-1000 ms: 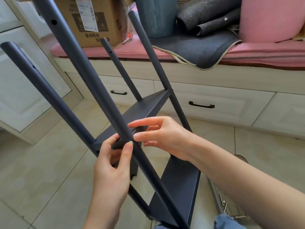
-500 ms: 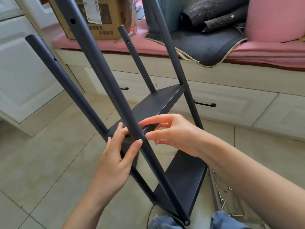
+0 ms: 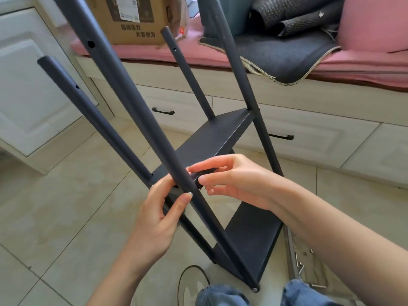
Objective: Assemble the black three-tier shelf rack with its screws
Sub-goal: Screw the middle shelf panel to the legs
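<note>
- Blue denim knees (image 3: 223,294) are showing at the near edge, with a thin dark cable (image 3: 187,274) looping on the tiled floor (image 3: 55,206) just left of them.
- Loose screws (image 3: 300,267) are lying in a shallow tray (image 3: 289,250) on the floor at the near right, beside the rack's lower shelf (image 3: 254,235).
- The black shelf rack (image 3: 220,138) is standing tilted on the floor in the middle, two shelves already sitting between its four poles, whose free ends are pointing up and away.
- The left hand (image 3: 159,221) is reaching up from the near left, its thumb and fingers curling round the nearest pole (image 3: 136,107) where that pole is meeting the upper shelf's near corner (image 3: 196,180).
- The right hand (image 3: 234,180) is coming in from the right, its thumb and forefinger pinching at that same corner; whether a screw is sitting between the fingertips I cannot tell.
- White drawer fronts (image 3: 176,102) with dark handles are running along behind the rack.
- Farther off, a cardboard box (image 3: 132,21), dark folded fabric (image 3: 287,47) and a pink cushion (image 3: 373,23) are resting on a pink-padded bench (image 3: 364,62).
</note>
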The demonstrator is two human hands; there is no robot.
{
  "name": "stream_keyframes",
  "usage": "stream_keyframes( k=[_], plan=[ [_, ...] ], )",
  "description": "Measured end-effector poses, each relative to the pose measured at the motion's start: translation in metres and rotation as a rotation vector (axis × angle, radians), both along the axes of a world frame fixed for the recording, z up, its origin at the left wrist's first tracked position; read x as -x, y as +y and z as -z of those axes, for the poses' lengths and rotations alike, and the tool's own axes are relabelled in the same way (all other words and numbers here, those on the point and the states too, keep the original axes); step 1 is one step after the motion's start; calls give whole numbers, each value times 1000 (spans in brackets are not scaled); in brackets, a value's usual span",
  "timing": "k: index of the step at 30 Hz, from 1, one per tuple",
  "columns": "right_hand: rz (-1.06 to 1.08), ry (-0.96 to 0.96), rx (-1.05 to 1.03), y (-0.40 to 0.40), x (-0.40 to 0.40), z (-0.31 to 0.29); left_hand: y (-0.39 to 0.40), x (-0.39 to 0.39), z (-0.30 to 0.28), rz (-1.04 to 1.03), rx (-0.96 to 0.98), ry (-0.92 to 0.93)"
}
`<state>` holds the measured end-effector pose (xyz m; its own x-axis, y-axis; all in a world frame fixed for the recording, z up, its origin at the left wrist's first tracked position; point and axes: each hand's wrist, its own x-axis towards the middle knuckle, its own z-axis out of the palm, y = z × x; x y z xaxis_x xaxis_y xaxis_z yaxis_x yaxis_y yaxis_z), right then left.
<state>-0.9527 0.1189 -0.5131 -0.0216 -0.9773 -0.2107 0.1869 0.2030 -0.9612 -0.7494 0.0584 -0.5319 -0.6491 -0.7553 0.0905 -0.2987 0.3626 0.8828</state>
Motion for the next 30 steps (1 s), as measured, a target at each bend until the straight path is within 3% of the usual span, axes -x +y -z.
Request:
stream_keyframes(
  k=[8,15,24,30],
  plan=[
    [-21,85,-89,-13,-14,24,12,2,45,-190,-202,148],
    [-40,14,-197,-30,-29,54,19,3,84,-359,-431,277],
    [-70,88,-297,-32,-45,89,33,1,126,-557,-655,249],
    [-51,103,-373,-27,-45,104,40,-2,143,-574,-722,250]
  ],
)
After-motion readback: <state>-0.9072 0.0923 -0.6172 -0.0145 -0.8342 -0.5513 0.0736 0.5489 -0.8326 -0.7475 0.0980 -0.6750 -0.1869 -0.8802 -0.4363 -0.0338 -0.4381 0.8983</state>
